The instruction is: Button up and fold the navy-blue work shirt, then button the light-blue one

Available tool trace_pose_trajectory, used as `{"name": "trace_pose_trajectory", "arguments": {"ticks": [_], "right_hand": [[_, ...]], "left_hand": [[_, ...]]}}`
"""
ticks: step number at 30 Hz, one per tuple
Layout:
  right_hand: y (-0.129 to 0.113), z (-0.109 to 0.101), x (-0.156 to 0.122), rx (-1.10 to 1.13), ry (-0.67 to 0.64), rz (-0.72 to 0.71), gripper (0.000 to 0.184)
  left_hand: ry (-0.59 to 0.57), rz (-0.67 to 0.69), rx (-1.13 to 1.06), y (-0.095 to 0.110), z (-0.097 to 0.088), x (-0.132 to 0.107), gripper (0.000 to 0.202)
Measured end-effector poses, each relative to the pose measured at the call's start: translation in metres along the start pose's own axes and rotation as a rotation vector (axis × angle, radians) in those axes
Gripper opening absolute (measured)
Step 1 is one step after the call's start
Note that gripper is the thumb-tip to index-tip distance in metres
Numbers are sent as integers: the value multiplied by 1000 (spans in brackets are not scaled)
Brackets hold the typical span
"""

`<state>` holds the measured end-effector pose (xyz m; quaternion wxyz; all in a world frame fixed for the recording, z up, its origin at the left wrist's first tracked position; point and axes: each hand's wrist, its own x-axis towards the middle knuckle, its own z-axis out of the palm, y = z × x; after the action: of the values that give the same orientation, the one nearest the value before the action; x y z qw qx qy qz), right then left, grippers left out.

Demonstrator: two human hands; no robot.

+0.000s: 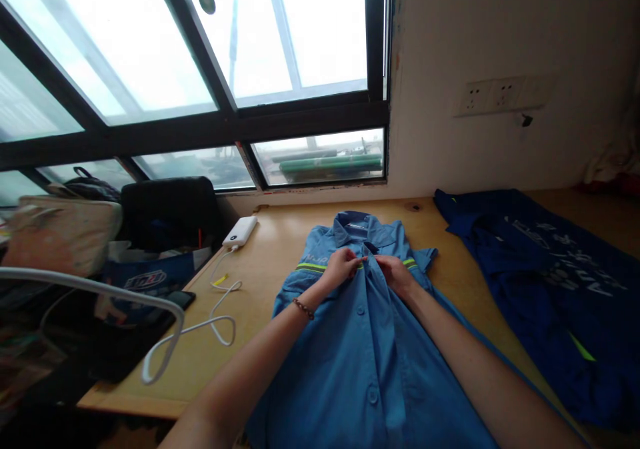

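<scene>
A light blue work shirt (325, 356) lies front side up on the wooden table, its collar (357, 228) towards the window. A yellow-green stripe crosses its chest, and several buttons run down the front. My left hand (343, 268), with a beaded bracelet at the wrist, pinches the front edge of the shirt just below the collar. Close beside it, my right hand (394, 272) grips the other side of the same front opening. Both hands' fingertips nearly meet at the placket, which is lifted a little there. Whether a button sits between the fingers is too small to tell.
On the wooden table (270, 236), a white power bank (241, 232) with a white cable (220, 319) lies left of the shirt. Dark blue clothing (540, 282) with white lettering is spread at the right. Bags (60, 236) and a black chair (170, 202) crowd the left side.
</scene>
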<state>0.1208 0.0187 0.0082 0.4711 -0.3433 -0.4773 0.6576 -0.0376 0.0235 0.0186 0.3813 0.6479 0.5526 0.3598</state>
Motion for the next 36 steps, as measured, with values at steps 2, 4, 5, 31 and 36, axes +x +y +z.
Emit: {"name": "trace_pose_trajectory", "arguments": {"ticks": [2, 4, 5, 31, 36], "right_hand": [[2, 1, 0, 70, -76, 50, 23], [5, 1, 2, 79, -91, 74, 23], [8, 1, 3, 66, -83, 73, 24], [29, -4, 40, -431, 250, -331, 24], [28, -2, 56, -479, 295, -355, 23]], "left_hand": [[-26, -52, -154, -1, 4, 2, 32], [-58, -93, -282, -3, 7, 2, 35], [-75, -104, -338, -4, 7, 1, 35], [-102, -28, -635, -20, 15, 21, 26], [11, 21, -635, -21, 13, 36, 24]]}}
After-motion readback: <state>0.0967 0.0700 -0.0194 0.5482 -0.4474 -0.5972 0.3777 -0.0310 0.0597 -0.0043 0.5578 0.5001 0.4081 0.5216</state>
